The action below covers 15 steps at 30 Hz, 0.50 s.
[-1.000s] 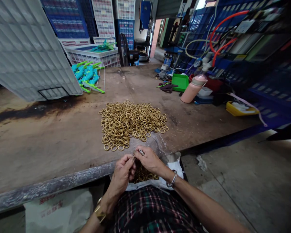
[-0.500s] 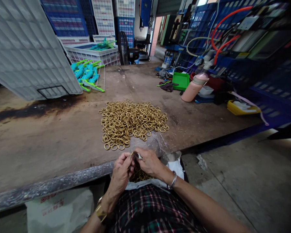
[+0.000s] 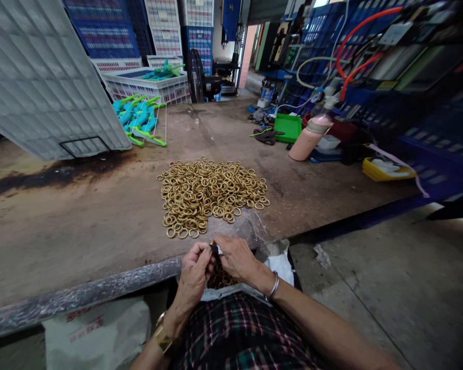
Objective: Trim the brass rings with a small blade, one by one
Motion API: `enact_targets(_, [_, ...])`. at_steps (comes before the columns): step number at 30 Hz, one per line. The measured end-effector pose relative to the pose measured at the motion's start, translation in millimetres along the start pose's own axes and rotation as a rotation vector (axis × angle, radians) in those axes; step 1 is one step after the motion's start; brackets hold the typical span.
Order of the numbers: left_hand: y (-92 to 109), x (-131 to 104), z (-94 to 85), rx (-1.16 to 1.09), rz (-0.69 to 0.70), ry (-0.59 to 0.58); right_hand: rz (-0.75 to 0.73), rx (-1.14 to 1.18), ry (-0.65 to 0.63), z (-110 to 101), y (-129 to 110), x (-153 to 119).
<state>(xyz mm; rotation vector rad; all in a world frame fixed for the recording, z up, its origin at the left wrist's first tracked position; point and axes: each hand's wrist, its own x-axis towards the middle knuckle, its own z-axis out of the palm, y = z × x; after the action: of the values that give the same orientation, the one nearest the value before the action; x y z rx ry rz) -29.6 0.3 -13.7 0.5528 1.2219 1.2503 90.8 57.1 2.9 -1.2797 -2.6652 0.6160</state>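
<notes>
My left hand (image 3: 195,270) is closed in a pinch just past the table's front edge, on a brass-coloured ring mostly hidden by the fingers. Close against it, my right hand (image 3: 237,259) is closed around a small black-and-white piece (image 3: 215,250), whose kind I cannot make out. Both hands meet above my lap, where more rings (image 3: 221,277) lie in a white bag or sheet (image 3: 281,264). A heap of brass-coloured rings (image 3: 212,190) is spread on the table just beyond my hands.
On the wooden table (image 3: 111,221) stand a leaning grey-white crate (image 3: 54,82), turquoise-green toy bows (image 3: 141,118), a green tray (image 3: 288,128), a pink bottle (image 3: 306,141) and a yellow tray (image 3: 388,172). A white sack (image 3: 96,334) is below the edge; hoses hang right.
Both hands stay in nearly the same place. The black-and-white piece shows more between my fingers, while the ring's edge shows less.
</notes>
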Motion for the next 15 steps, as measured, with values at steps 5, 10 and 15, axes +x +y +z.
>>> enact_targets(5, [0.9,-0.7,-0.1,0.027,0.005,0.003,0.018,-0.013,-0.011,-0.6,-1.3,-0.1])
enact_targets(10, [1.0,-1.5,0.4,0.065,0.036,0.007,0.054,-0.007,0.014,-0.3,-1.8,-0.4])
enact_targets(15, [1.7,-0.8,1.2,0.09,0.058,0.017,0.016,0.003,-0.012,-1.4,0.4,1.0])
